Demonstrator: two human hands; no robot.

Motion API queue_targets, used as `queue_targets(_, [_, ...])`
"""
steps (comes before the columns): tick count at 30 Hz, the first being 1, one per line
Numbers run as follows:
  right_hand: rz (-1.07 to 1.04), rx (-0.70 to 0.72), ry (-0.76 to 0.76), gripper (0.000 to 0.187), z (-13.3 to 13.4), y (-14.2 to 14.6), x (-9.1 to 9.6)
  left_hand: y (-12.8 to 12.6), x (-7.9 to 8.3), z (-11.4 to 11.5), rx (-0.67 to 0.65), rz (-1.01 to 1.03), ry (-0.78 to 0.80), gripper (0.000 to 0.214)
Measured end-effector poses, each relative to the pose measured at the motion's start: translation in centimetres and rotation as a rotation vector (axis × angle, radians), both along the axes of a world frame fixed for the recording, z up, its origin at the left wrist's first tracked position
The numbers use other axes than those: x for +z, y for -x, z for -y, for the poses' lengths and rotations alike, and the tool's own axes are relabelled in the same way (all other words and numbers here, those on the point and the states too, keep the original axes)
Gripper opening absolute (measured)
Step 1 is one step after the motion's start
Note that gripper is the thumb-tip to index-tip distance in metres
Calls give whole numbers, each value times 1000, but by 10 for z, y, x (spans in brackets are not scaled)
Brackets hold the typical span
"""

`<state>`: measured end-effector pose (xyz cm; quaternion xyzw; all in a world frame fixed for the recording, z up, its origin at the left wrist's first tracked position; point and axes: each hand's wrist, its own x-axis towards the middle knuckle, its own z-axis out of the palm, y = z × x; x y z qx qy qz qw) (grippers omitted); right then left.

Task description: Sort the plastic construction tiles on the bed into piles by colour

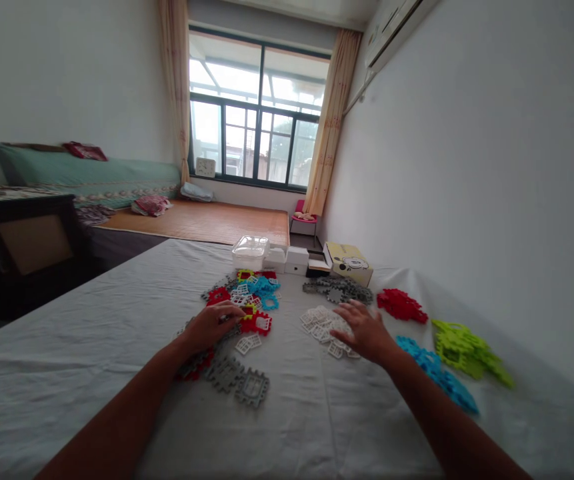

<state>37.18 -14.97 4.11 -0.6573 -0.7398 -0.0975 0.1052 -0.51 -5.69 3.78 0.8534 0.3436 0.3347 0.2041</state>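
Over the mixed pile at centre left, my left hand is closed, its fingertips pinching the edge of a small yellow-green toothed plastic piece. A red toothed plastic piece with a white window insert lies right beside those fingertips. My right hand has its fingers spread at the right side of a pile of white window-shaped pieces, and partly hides them. Two loose white window pieces lie between the hands. Grey toothed pieces lie nearer to me, below my left hand.
Sorted piles of grey, red, blue and yellow-green pieces lie to the right. A clear plastic box, small white boxes and a yellow carton line the far edge of the cloth-covered table.
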Motion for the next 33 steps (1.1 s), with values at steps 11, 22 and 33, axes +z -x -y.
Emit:
queue_targets(11, [-107,-7,9,27,-41,46,-34,2,2,3,2,4,-11,25])
queue_targets(22, [-73,-60,-55,37,-44,41,-28,6,2,1,32,28,-34,24])
queue_targets(33, [-383,492,147,45,-77,146,-23,15,-1,-1,189,-56,-124,22])
